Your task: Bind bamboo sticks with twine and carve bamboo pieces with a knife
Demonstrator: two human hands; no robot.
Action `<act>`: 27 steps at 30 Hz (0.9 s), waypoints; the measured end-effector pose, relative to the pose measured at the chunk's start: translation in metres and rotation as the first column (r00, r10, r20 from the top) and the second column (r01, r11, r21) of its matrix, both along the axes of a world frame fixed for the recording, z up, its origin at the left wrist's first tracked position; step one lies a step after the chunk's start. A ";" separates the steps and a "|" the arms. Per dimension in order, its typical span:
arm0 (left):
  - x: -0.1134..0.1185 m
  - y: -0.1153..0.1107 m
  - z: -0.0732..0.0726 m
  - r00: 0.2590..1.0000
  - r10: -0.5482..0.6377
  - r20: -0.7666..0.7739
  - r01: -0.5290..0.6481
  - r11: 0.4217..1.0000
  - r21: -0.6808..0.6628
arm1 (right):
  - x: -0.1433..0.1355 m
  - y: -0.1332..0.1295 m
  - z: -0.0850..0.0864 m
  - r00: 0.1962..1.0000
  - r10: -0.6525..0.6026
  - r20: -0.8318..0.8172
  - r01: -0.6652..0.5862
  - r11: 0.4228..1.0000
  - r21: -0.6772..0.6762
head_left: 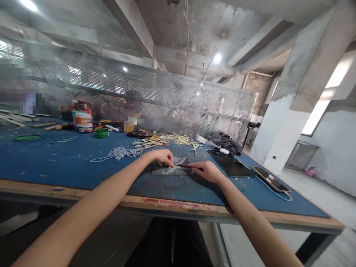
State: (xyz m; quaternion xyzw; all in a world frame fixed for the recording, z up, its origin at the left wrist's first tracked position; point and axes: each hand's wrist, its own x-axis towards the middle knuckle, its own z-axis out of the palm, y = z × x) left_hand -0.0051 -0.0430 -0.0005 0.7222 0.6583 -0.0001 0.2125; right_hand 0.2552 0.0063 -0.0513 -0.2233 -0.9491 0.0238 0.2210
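Observation:
A dark, flat piece with a pale, shiny pattern [164, 171] lies on the blue tabletop in front of me. My left hand [164, 157] is over its upper middle, fingers pressed together at the pale lines; what they pinch, if anything, is too small to make out. From the right, my right hand [205, 170] holds a thin dark tool [183, 165], its tip pointing left toward the left fingertips. Just behind are a bundle of thin sticks [155, 141] and a tangle of blue-and-white string [121, 152].
On the blue table [69, 163], a black tablet [232, 163] and a phone [271, 179] with a white cable lie to the right. Paint jars [83, 122], a green lid [101, 133] and a yellow jar [129, 127] stand back left. A perforated metal screen [167, 100] runs behind.

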 end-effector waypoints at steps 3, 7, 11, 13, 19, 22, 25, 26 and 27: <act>-0.009 0.003 -0.004 0.999 -0.036 0.031 0.035 0.999 0.028 | 0.001 0.000 0.000 1.000 -0.007 0.004 0.007 1.000 0.004; -0.020 0.009 -0.011 0.996 -0.068 0.061 0.063 0.995 0.084 | 0.003 0.001 0.000 1.000 -0.014 0.006 0.014 1.000 0.004; -0.024 0.013 -0.014 0.995 -0.055 0.081 0.046 0.993 0.109 | 0.004 0.001 0.001 1.000 -0.024 0.001 0.024 1.000 0.005; -0.024 0.012 -0.012 0.993 -0.060 0.101 0.051 0.994 0.094 | 0.003 0.000 0.002 1.000 -0.030 0.002 0.030 1.000 0.009; -0.026 0.006 -0.005 0.974 -0.141 0.178 0.136 0.990 0.041 | 0.004 -0.001 0.003 0.998 -0.057 0.016 0.057 0.998 0.025; -0.025 0.007 -0.010 0.969 -0.114 0.220 0.097 0.992 0.086 | 0.005 -0.001 0.004 0.998 -0.066 0.014 0.065 0.997 0.031; -0.019 0.009 -0.018 0.957 -0.079 0.281 0.036 0.987 0.154 | 0.005 -0.002 0.004 0.997 -0.071 0.006 0.071 0.997 0.039; -0.016 0.010 -0.020 0.951 -0.075 0.300 0.023 0.985 0.171 | 0.005 -0.002 0.005 0.997 -0.072 0.003 0.072 0.997 0.042; -0.012 0.010 -0.022 0.945 -0.075 0.318 0.017 0.983 0.184 | 0.005 -0.002 0.005 0.997 -0.073 0.002 0.073 0.996 0.045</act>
